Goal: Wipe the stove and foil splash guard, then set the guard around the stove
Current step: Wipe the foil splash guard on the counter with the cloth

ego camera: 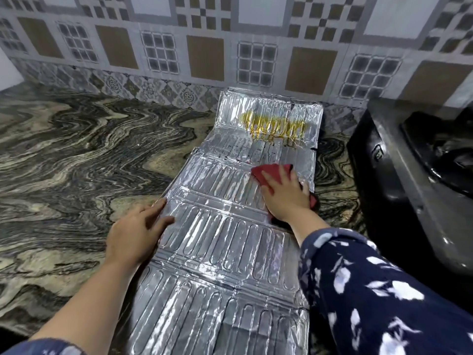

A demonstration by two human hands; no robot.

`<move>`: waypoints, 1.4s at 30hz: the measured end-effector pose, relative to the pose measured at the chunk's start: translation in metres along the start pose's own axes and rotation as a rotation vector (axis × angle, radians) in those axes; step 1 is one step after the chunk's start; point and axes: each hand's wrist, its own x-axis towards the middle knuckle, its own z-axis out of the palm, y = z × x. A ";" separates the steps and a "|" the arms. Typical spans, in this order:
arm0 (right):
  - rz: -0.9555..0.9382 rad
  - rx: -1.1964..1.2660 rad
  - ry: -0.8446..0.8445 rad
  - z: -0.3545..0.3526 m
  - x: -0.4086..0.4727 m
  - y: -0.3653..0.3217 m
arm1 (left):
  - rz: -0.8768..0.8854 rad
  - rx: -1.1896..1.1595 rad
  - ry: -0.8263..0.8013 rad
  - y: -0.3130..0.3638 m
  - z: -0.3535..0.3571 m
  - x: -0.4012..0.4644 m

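Item: foil splash guard (225,226). It lay unfolded and mostly flat on the marbled stone counter (76,155), running from the near edge toward the tiled wall (204,57). Its far panel was tilted up against the wall's base. Surface: bright silver, embossed with rows of long rounded ribs, divided by crosswise fold lines into several panels; creased and reflective throughout. Condition: a yellow-amber stain (275,124) spread across the upturned far panel; dark specks and smudges sat on the panel just below it.

Item: red cloth (271,172). It lay on the guard near the right edge, beneath my right hand (284,196), which was pressed flat on it, fingers spread, palm down. One corner showed past my fingertips, another beside my wrist.

My left hand (135,237) rested open on the guard's left edge, fingers extended onto the foil, gripping nothing.

Item: stove (414,175). Black, glossy, it stood on the counter to the right of the guard, apart from it.
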 end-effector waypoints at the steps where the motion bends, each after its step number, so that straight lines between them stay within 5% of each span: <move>1: 0.009 0.006 -0.001 0.000 -0.006 0.002 | 0.007 -0.010 0.002 0.000 -0.001 0.000; 9: -0.020 -0.011 -0.012 0.007 -0.054 -0.007 | 0.077 -0.057 -0.033 -0.008 -0.009 -0.007; 15: -0.154 -0.005 -0.091 0.000 -0.079 -0.006 | 0.060 0.115 0.021 0.009 -0.009 -0.004; 21: -0.388 -0.113 -0.022 -0.002 -0.071 0.007 | 0.103 0.164 -0.157 0.060 0.021 0.013; 35: 0.087 0.025 -0.008 -0.019 0.094 0.024 | 0.052 0.238 -0.114 0.069 0.046 0.020; 42: -0.173 0.057 -0.035 -0.017 0.118 -0.051 | 0.049 0.225 -0.100 0.068 0.048 0.022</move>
